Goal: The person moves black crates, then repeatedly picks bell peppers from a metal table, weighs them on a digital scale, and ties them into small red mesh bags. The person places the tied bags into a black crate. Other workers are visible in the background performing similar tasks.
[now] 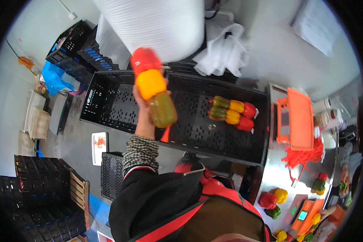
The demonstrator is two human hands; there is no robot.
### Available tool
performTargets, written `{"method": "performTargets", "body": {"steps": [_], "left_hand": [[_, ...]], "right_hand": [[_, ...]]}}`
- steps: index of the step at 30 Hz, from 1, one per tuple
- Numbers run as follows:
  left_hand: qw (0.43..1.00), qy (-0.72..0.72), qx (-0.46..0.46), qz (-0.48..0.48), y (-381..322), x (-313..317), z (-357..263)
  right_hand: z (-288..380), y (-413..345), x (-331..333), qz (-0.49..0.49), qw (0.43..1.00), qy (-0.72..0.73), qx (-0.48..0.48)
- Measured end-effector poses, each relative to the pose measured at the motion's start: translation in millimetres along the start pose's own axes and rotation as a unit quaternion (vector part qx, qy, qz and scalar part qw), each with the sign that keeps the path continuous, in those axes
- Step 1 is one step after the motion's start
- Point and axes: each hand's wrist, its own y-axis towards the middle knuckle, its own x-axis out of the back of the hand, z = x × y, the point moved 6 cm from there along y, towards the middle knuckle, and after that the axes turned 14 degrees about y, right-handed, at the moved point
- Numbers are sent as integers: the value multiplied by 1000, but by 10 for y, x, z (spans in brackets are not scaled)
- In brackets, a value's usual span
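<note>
My left hand (143, 104) holds up a row of three bell peppers (151, 84), one red, one yellow and one green, apparently wrapped together. The red end is blurred. Below the peppers stand two black plastic crates side by side, a left crate (109, 121) and a right crate (193, 133). Two similar three-pepper packs (232, 110) lie next to each other at the right crate's far end, their green peppers to the left and red ones to the right. A red strip (165, 134) hangs where the crates meet. My right hand is out of view.
A large foam-wrap roll (169, 27) and white bags (222, 51) are behind the crates. On the steel table (270, 172) at right are an orange scale (299, 119), red strips (305, 152) and loose peppers (267, 200). Another person's hand (345, 175) is beyond. Crates (42, 181) stack at lower left.
</note>
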Motion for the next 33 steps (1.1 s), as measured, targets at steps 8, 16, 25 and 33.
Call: {"method": "performTargets", "body": {"steps": [8, 16, 25, 33], "left_hand": [[899, 6, 28, -436, -210, 3658, -358], [822, 88, -46, -561, 75, 5585, 7], [549, 738, 27, -392, 862, 5703, -1104], [466, 797, -360, -131, 786, 1270, -505]], "right_hand": [[1362, 500, -1093, 107, 976, -65, -178], [1742, 780, -1377, 148, 942, -153, -261], [1078, -745, -87, 322, 884, -190, -281], [829, -1079, -26, 45, 929, -97, -353]]}}
